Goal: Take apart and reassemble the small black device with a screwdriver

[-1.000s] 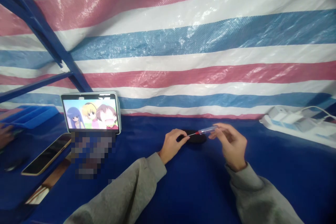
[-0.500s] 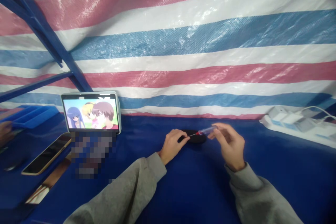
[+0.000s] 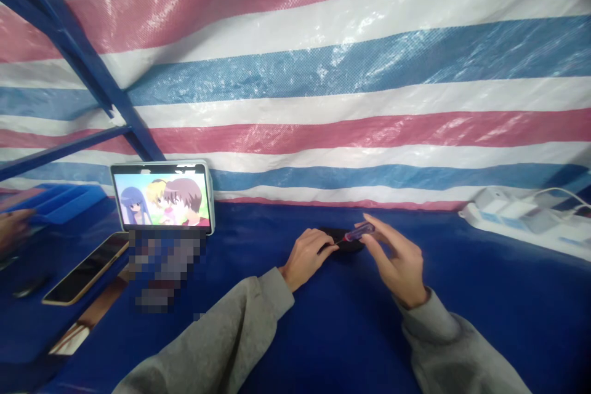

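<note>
A flat black oval object (image 3: 347,247), about the size of a computer mouse, lies on the blue table. My left hand (image 3: 308,260) is closed at its left end, thumb and forefinger pinched near the screwdriver's tip. What lies between those fingertips is hidden. A small screwdriver (image 3: 359,233) with a clear purplish handle and a red collar slants down to the left over the black object. My right hand (image 3: 398,258) grips the handle end between thumb and fingers.
A tablet (image 3: 161,197) playing a cartoon leans at the back left. Before it lie a phone (image 3: 87,268) and a blurred-out patch. Another person's hand (image 3: 13,228) is beside a blue tray (image 3: 76,204) at far left. A white power strip (image 3: 530,225) with chargers stands at right.
My right hand has moved a little left and turned, its fingers straighter on the screwdriver handle. The screwdriver has shifted left, closer to my left fingertips. My left hand has barely moved.
</note>
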Demonstrator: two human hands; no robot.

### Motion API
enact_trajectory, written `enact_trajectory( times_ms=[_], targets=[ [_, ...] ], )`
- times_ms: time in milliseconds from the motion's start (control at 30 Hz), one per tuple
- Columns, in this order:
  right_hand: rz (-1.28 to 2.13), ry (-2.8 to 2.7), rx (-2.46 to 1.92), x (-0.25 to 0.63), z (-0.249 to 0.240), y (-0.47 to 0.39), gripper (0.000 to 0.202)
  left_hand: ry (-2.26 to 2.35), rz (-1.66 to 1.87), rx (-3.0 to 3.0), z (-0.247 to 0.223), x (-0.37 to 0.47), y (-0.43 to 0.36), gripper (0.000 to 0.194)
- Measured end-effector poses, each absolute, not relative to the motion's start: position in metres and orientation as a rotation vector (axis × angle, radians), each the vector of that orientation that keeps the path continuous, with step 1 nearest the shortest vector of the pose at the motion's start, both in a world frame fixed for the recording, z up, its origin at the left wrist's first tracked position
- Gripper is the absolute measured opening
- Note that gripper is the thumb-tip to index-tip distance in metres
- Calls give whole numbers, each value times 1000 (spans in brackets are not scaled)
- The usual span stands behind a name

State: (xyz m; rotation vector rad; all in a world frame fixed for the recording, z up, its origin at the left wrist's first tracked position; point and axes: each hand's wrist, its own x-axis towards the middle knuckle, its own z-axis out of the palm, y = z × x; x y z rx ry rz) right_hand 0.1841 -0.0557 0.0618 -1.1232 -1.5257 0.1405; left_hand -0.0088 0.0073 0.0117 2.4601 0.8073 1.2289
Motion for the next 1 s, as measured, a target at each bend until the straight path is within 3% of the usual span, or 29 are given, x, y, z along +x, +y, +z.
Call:
enact_trajectory(
  times_ms=[233,467,1000],
  targets=[
    [77,-1353,-1159,186,48,-54,38,874,1226,2418,18,-10,5,30],
    [-71,-1182,-1241,192,47,-50,42,849,855,2651,12,-8,13,44],
    [-219,-1388,-1215,195,49,-45,38,794,780,2742,9,-7,13,41]
  ],
)
